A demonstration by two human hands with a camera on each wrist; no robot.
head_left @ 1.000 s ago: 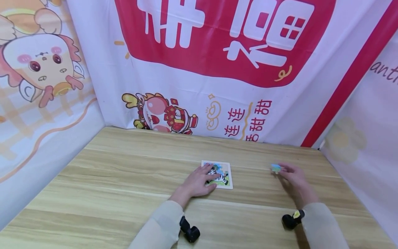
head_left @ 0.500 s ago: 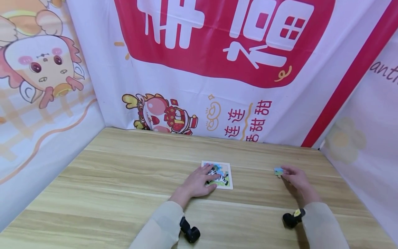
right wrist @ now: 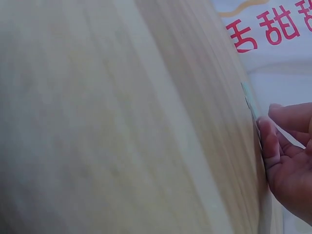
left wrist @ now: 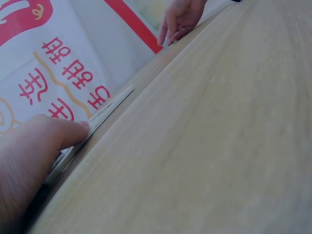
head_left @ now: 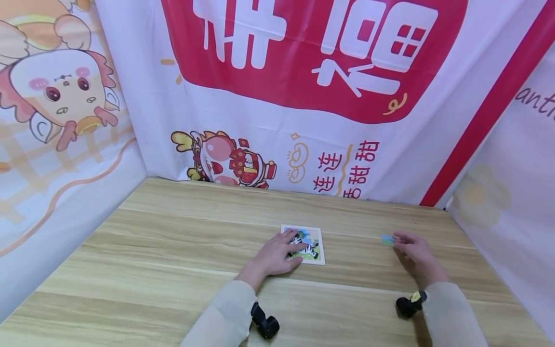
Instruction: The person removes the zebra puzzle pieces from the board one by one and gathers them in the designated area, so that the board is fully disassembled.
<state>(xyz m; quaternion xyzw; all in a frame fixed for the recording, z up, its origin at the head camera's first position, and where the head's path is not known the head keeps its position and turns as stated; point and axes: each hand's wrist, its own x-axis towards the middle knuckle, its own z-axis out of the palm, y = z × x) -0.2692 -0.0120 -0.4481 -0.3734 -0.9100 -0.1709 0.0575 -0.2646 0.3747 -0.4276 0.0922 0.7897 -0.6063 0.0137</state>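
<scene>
My left hand [head_left: 277, 254] rests on a square zebra puzzle board [head_left: 320, 241] near the middle of the table, its fingers spread over the picture and covering the left part. In the left wrist view the thumb [left wrist: 68, 134] lies along the near edge of the thin board [left wrist: 105, 117]. Off to the right, my right hand [head_left: 414, 248] holds a small blue and green puzzle piece [head_left: 387, 240] at its fingertips, low over the tabletop. The right wrist view shows that puzzle piece [right wrist: 251, 102] almost edge-on by the thumb; the exact grip is partly hidden.
A wood-grain table [head_left: 173, 241] spreads under both hands. Behind it hangs a white and red printed cloth [head_left: 277, 106], with more printed cloth at the left and right sides. Black wrist cameras [head_left: 265, 324] sit on both sleeves.
My right hand has shifted slightly right with the puzzle piece, whose angle has changed; the piece now looks flatter and a little blurred. The left hand stays on the board.
</scene>
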